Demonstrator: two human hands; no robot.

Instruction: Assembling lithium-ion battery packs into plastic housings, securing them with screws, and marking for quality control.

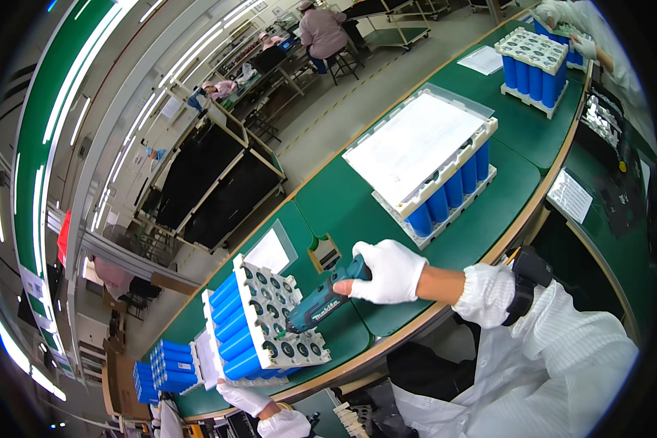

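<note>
My right hand, in a white glove, is closed round a teal cordless screwdriver. The tool's tip points at the white cell holder of a battery pack. Rows of blue cylindrical cells sit in this pack, and round cell ends show through the holder's holes. My left hand, also gloved, is at the pack's near lower corner. Its fingers are mostly hidden there, so their grip is unclear.
A larger pack with a white sheet on top stands to the right on the green table. Another pack is farther right, near a co-worker's gloved hand. More blue cells stand at left.
</note>
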